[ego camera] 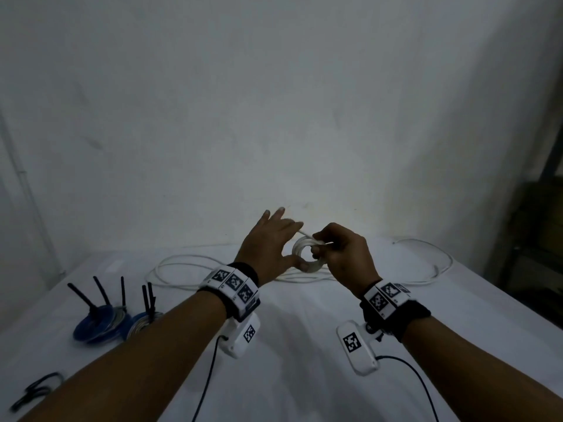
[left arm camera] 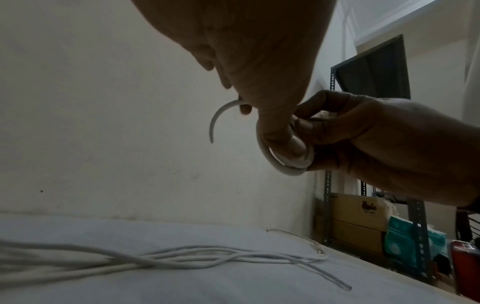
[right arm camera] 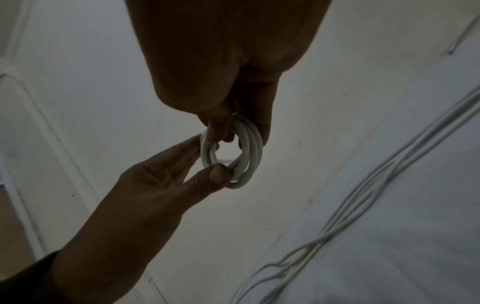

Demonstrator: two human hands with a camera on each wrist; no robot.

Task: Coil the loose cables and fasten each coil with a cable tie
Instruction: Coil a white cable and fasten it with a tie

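Both hands, right (ego camera: 342, 254) and left (ego camera: 271, 242), pinch small white coil (ego camera: 304, 254) above table (ego camera: 304, 330).

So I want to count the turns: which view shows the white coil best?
The right wrist view: the white coil faces the camera, its turns side by side. The left wrist view shows it partly behind fingers. The head view shows it small, between both hands.
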